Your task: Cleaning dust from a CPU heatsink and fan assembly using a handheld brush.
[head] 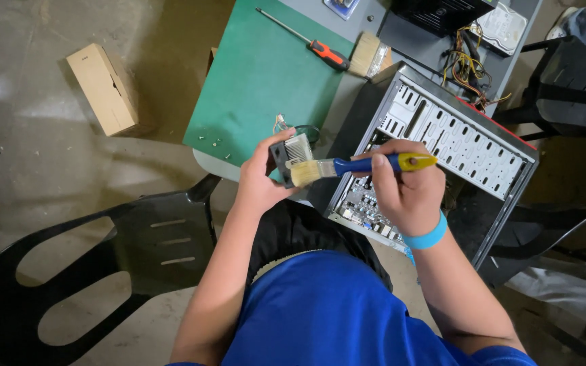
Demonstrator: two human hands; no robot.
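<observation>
My left hand (pixel 260 177) holds a small black cooler with silver heat-sink fins (pixel 291 152), its wires trailing up behind it. In my right hand (pixel 407 186) is a paintbrush with a blue and yellow handle (pixel 361 165); its pale bristles rest against the lower edge of the cooler. Both hands are over my lap, just left of an open grey computer case (pixel 442 142) that lies on its side with the circuit board showing.
A green mat (pixel 259 74) covers the table, with a few loose screws (pixel 215 142), a red-handled screwdriver (pixel 320 49) and a second wide brush (pixel 367 55). A black plastic chair (pixel 89 271) stands at left, a cardboard box (pixel 103 88) on the floor. Cables and a hard drive (pixel 503 27) lie at the back.
</observation>
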